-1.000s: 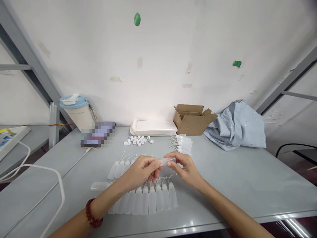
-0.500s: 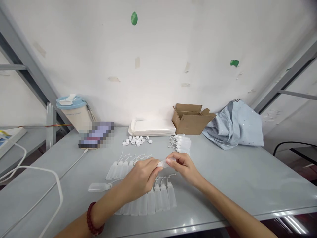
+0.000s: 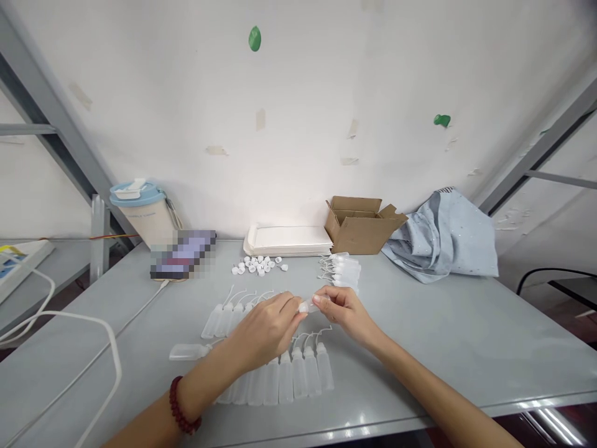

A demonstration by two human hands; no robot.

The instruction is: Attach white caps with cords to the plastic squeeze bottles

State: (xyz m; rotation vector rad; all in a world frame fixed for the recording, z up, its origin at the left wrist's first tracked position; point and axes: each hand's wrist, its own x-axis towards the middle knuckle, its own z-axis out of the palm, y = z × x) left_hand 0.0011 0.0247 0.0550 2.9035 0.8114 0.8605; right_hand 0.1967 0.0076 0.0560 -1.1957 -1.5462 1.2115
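My left hand point(image 3: 275, 323), a dark red bead bracelet at its wrist, is closed around the white-capped end of a small translucent squeeze bottle point(image 3: 311, 304). The bottle's other end is pinched between the thumb and fingers of my right hand point(image 3: 342, 309). Both hands hold it above the table, and the fingers cover much of it. Below my left hand lies a row of similar bottles point(image 3: 298, 373) with thin curved strips at their necks. Another row point(image 3: 217, 320) lies behind my left hand, partly hidden by it. One single bottle point(image 3: 186, 352) rests sideways near my left forearm.
Loose white caps point(image 3: 259, 266) are scattered in front of a white stack point(image 3: 293, 239). More bottles point(image 3: 345, 269) lie near an open cardboard box point(image 3: 361, 233). A phone point(image 3: 184, 255) with a cable, a cup point(image 3: 147, 214) and a blue-grey cloth bag point(image 3: 448, 239) stand around the grey table point(image 3: 433, 336).
The view has shifted slightly. Both hands keep their hold on the bottle in nearly the same place, with only a slight movement of the fingers at the cap.
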